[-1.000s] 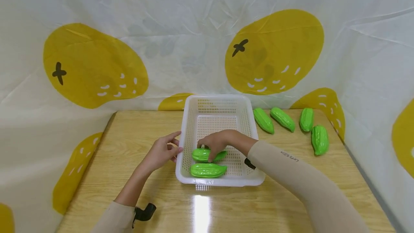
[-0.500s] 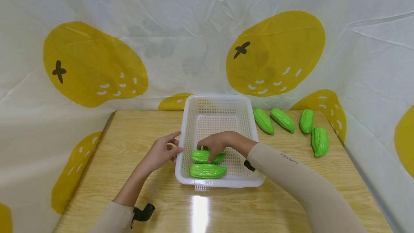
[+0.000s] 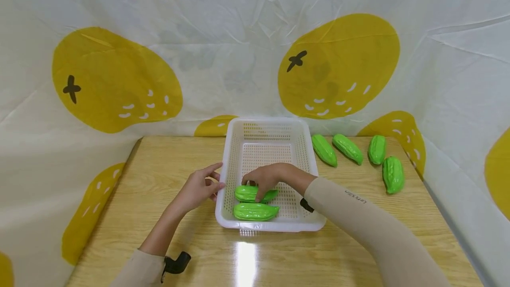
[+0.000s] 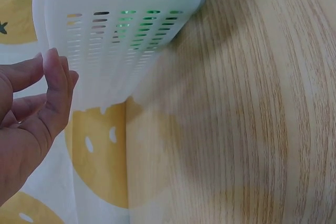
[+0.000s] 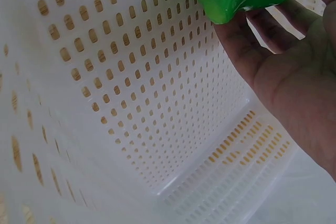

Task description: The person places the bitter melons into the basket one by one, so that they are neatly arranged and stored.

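Head cam – veg point(image 3: 247, 193) in R hand point(image 3: 264, 178) – long axis L-R, tip R.

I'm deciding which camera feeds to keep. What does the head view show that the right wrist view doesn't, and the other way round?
Only the head view shows the left hand at the left rim of the white basket, a loose gourd lying in the basket nearer the person, and four more gourds on the wooden table to the right.

Only the right wrist view shows the palm side of the right hand.

Both show that hand gripping a green ridged gourd inside the basket.
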### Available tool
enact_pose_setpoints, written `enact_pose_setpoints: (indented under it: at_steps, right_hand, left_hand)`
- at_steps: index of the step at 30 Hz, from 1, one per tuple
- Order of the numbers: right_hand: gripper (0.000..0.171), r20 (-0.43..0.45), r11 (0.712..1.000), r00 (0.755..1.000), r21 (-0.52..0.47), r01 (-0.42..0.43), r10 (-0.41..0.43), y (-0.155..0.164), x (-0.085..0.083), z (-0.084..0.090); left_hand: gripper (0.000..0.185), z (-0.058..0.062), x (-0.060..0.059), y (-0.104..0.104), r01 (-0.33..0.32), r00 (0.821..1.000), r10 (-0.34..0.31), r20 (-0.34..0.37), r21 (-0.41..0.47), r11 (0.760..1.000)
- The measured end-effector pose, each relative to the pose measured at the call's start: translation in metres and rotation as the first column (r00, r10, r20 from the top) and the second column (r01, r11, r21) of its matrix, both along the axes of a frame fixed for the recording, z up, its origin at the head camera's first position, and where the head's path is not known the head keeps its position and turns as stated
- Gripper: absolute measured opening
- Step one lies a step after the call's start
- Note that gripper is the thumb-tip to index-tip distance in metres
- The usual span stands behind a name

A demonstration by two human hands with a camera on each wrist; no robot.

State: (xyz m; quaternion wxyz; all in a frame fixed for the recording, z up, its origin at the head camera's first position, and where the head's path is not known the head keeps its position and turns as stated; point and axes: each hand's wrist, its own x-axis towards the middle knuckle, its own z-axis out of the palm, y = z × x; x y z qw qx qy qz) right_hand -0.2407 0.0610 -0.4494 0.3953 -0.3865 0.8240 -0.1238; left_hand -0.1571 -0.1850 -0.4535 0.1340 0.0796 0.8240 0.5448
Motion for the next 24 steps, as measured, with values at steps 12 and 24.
enact_pose_setpoints:
  at_steps: [12, 24]
  right_hand:
    - [0.059, 0.014, 1.000, 1.000, -0.003, -0.004, 0.004, 0.0018, -0.0032, -0.0053]
    - [0.058, 0.027, 1.000, 1.000, 0.006, 0.005, -0.005, 0.0031, -0.0024, -0.0029]
  left_hand:
    - [0.066, 0.0017, 0.0001, 0.0008, -0.005, 1.000, 0.005, -0.004, -0.005, 1.000]
    - [0.066, 0.0024, -0.0002, 0.0006, -0.007, 1.000, 0.007, 0.009, 0.006, 1.000]
